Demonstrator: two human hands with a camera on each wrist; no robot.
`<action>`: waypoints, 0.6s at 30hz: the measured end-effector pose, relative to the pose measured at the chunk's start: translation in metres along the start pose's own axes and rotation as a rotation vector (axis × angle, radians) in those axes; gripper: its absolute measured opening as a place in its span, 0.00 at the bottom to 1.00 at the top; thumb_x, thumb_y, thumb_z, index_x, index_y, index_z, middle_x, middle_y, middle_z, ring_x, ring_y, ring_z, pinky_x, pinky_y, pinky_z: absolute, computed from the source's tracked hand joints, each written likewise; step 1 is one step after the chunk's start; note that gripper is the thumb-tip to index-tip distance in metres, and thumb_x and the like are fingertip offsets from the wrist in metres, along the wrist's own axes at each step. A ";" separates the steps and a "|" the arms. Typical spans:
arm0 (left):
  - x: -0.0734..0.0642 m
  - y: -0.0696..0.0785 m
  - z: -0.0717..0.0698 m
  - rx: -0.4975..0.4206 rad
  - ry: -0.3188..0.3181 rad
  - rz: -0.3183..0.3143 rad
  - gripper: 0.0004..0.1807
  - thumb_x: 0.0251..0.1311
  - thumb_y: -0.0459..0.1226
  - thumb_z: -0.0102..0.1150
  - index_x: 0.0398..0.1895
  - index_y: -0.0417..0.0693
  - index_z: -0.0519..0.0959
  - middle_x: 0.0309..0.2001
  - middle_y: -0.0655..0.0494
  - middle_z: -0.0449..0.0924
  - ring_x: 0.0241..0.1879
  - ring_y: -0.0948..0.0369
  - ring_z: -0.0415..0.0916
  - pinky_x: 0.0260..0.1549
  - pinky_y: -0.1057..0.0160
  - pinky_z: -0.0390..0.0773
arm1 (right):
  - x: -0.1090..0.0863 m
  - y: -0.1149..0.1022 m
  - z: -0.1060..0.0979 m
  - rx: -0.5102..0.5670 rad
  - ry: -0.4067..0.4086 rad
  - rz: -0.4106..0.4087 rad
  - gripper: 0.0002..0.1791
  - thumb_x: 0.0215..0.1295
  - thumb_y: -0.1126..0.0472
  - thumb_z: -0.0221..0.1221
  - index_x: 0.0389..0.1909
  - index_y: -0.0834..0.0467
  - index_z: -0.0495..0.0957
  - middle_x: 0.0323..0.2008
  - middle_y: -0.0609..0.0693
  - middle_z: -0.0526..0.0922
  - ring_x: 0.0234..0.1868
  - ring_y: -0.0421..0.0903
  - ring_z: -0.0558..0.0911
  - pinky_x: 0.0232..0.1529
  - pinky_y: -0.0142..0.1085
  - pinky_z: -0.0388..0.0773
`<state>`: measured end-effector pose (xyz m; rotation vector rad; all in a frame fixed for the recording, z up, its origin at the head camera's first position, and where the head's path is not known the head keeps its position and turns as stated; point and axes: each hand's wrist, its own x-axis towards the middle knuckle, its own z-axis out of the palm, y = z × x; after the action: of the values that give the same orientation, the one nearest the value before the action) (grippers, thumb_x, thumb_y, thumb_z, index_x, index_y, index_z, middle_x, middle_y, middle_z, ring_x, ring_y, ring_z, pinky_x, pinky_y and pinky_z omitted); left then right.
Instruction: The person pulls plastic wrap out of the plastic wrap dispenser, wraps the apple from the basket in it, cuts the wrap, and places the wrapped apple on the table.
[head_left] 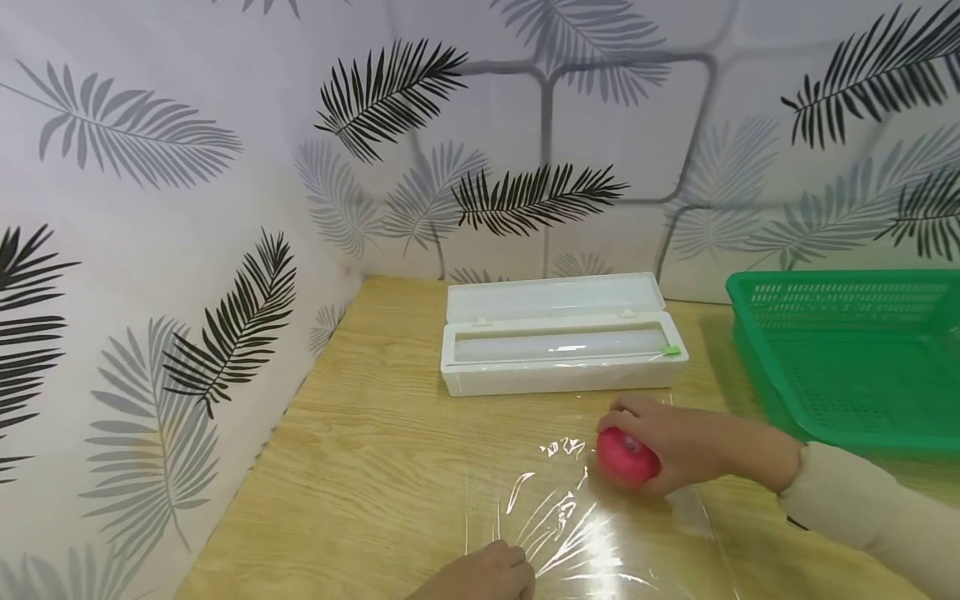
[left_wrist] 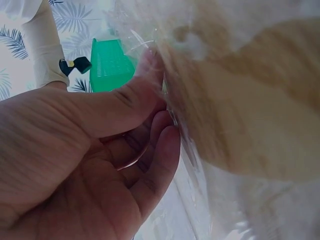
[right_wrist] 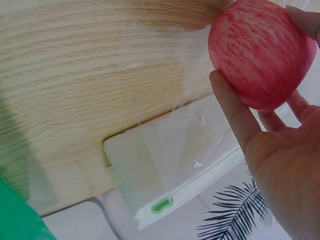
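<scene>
A red apple (head_left: 627, 457) is in my right hand (head_left: 678, 442), whose fingers and thumb grip it round the sides. In the right wrist view the apple (right_wrist: 260, 52) shows pink streaks. Below it, a sheet of clear plastic wrap (head_left: 570, 525) stretches from the white wrap box (head_left: 558, 379) over the table toward me. At the near edge of the wrap, my left hand (head_left: 483, 573) pinches the film. The left wrist view shows its thumb and fingertips on the wrinkled wrap (left_wrist: 187, 145). The box lid is raised, and a roll of film (head_left: 562, 344) lies inside.
A green plastic basket (head_left: 772, 375) stands at the right, beside the wrap box. On the box's right end sits a small green slider (head_left: 672, 351). The wooden table (head_left: 360, 433) meets a leaf-patterned wall covering (head_left: 225, 167) at the back and left.
</scene>
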<state>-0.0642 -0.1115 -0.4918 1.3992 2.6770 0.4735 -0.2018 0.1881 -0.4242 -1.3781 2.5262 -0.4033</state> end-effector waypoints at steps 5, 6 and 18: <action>0.000 0.001 0.000 0.030 -0.002 0.002 0.11 0.58 0.49 0.53 0.24 0.56 0.74 0.25 0.72 0.64 0.27 0.76 0.57 0.29 0.85 0.56 | 0.006 -0.005 0.004 -0.004 0.032 -0.039 0.36 0.44 0.51 0.70 0.56 0.53 0.67 0.50 0.47 0.65 0.46 0.42 0.72 0.41 0.34 0.78; 0.000 0.001 0.000 0.036 -0.002 0.003 0.11 0.58 0.49 0.53 0.24 0.56 0.74 0.25 0.72 0.64 0.27 0.76 0.57 0.29 0.85 0.56 | 0.007 -0.006 0.005 -0.004 0.029 -0.039 0.36 0.44 0.51 0.70 0.56 0.53 0.67 0.50 0.46 0.65 0.46 0.42 0.71 0.41 0.34 0.78; 0.000 0.001 -0.001 0.060 0.002 0.007 0.10 0.57 0.48 0.53 0.24 0.56 0.74 0.26 0.71 0.64 0.28 0.75 0.58 0.30 0.84 0.56 | 0.027 -0.020 0.012 -0.015 0.008 -0.092 0.36 0.47 0.49 0.68 0.58 0.52 0.67 0.50 0.46 0.67 0.46 0.42 0.72 0.41 0.33 0.78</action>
<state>-0.0638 -0.1107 -0.4910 1.4248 2.7104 0.3980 -0.1965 0.1539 -0.4306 -1.5056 2.4832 -0.4085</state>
